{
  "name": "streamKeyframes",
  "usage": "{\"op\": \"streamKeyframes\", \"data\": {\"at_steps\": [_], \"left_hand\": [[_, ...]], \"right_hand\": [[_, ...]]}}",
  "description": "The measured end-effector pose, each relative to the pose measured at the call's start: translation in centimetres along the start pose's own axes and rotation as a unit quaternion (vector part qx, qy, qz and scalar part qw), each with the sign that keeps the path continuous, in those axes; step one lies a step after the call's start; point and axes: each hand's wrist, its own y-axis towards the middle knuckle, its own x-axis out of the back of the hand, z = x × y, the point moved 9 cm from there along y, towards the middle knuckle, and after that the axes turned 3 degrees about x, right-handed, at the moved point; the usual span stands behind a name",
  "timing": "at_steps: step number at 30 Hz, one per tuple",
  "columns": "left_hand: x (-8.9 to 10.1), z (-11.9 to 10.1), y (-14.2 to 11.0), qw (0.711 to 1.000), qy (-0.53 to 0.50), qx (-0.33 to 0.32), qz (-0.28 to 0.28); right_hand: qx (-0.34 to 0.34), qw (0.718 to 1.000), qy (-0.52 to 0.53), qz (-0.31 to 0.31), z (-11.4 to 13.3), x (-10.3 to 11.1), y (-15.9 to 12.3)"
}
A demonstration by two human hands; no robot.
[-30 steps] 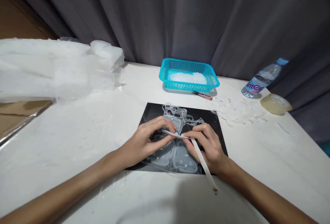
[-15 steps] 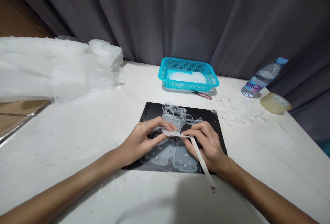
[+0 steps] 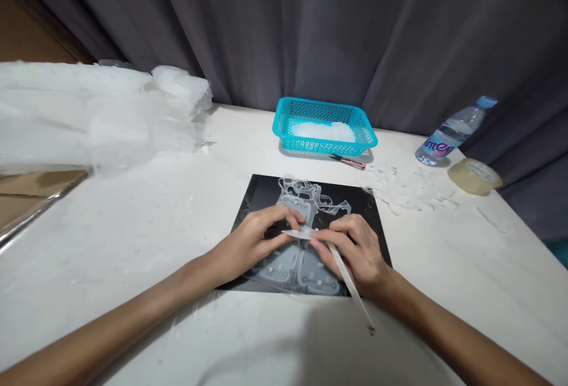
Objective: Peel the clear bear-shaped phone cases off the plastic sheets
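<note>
Between the thumb and fingers of my left hand (image 3: 261, 232) is a small translucent white rubbery piece (image 3: 302, 232), its edge turned toward me. My right hand (image 3: 357, 250) meets that piece's right end with thumb and index finger. It also grips a slim white tool (image 3: 348, 276), whose long flat handle slants down toward me; a thin dark point shows above the fingers. Beneath both hands lies a black mat (image 3: 364, 208) bearing a translucent molded sheet (image 3: 277, 270) with rounded panels and small round studs. Loose clear trimmings (image 3: 331, 203) lie along the mat's top.
Behind the mat stands a blue basket (image 3: 284, 137) holding white pieces, with a pink-handled cutter (image 3: 352, 163) before it. Thin scraps (image 3: 412, 190), a tape roll (image 3: 474, 176) and a water bottle (image 3: 452, 134) are at right. Wrapped white bundles (image 3: 102, 113) fill the left.
The small piece has been tilted and turned between my fingertips. My right fingertips have shifted slightly left against it, and the tool stays in the right hand.
</note>
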Motion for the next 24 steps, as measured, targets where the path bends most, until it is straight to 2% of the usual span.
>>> {"op": "streamKeyframes", "data": {"at_steps": [3, 7, 14, 24], "left_hand": [[-0.5, 0.0, 0.0, 1.000, 0.015, 0.010, 0.021], [-0.6, -0.1, -0.1, 0.999, 0.046, 0.004, 0.013], [-0.7, -0.9, -0.5, 0.992, 0.113, -0.048, -0.002], [-1.1, -2.3, -0.9, 0.982, 0.148, -0.116, -0.012]], "right_hand": [[0.008, 1.000, 0.001, 0.001, 0.1, -0.1, 0.0], [0.018, 1.000, 0.002, 0.003, 0.2, -0.2, -0.1], [0.059, 0.998, -0.006, 0.015, 1.0, -0.4, -0.2], [0.072, 0.997, -0.005, 0.008, 1.1, -0.3, 0.0]]}}
